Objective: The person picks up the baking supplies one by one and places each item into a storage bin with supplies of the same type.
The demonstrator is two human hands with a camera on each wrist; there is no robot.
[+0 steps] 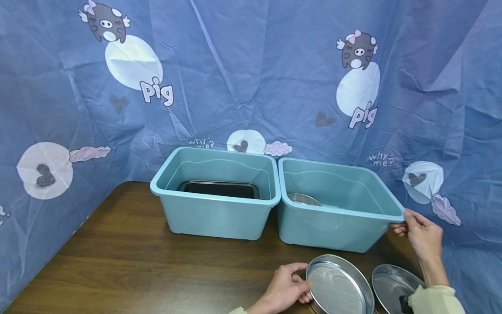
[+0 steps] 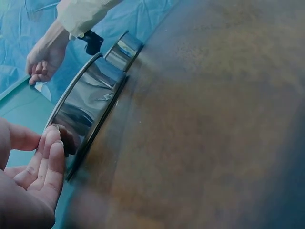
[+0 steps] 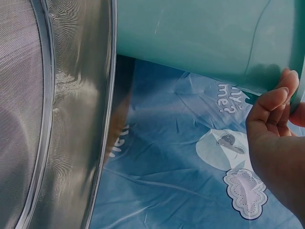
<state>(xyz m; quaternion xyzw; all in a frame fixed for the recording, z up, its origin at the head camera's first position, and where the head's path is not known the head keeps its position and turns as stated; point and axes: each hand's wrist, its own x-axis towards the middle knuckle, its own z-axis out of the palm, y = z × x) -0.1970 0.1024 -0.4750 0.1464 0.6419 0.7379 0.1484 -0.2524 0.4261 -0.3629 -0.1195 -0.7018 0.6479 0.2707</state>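
— Where do things stand?

— My left hand (image 1: 288, 285) grips the rim of a round steel sieve (image 1: 339, 285) on the desk (image 1: 129, 261); my right hand (image 1: 421, 235) pinches the near corner of the right teal bin (image 1: 333, 222). That bin holds one round steel piece (image 1: 303, 199), the left bin (image 1: 217, 213) a dark tray (image 1: 219, 189). I judge it partway.

— Room?

— A second steel pan (image 1: 394, 285) sits just beside the sieve, both near the desk's front edge. Left of them the wood lies open.
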